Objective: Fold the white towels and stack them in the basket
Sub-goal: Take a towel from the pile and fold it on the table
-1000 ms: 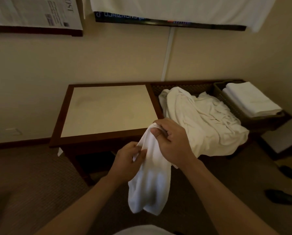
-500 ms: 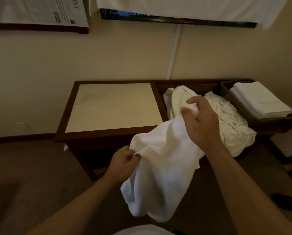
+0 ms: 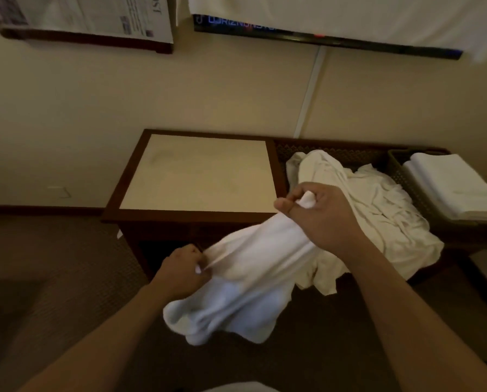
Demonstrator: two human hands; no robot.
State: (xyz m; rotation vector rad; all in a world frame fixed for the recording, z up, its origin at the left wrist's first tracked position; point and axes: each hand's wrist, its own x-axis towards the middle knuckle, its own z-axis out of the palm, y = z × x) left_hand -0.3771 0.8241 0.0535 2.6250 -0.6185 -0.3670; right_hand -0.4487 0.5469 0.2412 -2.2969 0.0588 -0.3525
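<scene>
- The left hand [image 3: 184, 271] pinches one end of a white towel [image 3: 250, 278] between curled fingers and thumb, low in the view at about 7 o'clock from the middle.
- The right hand [image 3: 325, 219] grips the towel's other end at about 3 o'clock from the middle; its fingers curl tight round a tuft of cloth that pokes out of the fist.
- The towel runs taut between the two hands, rising from 8 o'clock to 2 o'clock, and its loose bulk sags below in soft folds, off the floor.
- It hangs in front of a dark-framed table [image 3: 197, 215] with a pale top, whose near edge lies just beyond the hands.
- A heap of unfolded towels [image 3: 378, 205] lies on the woven bench at 3 o'clock of the table, partly behind the right hand and spilling over the near edge.
- At the far 3 o'clock side stands the basket [image 3: 396, 171], dark and woven, holding folded towels [image 3: 451, 182] stacked flat.
- At 12 o'clock a white cloth [image 3: 349, 15] hangs on the wall over a dark screen [image 3: 321, 38].
- A newspaper [image 3: 95, 12] shows at 11 o'clock.
</scene>
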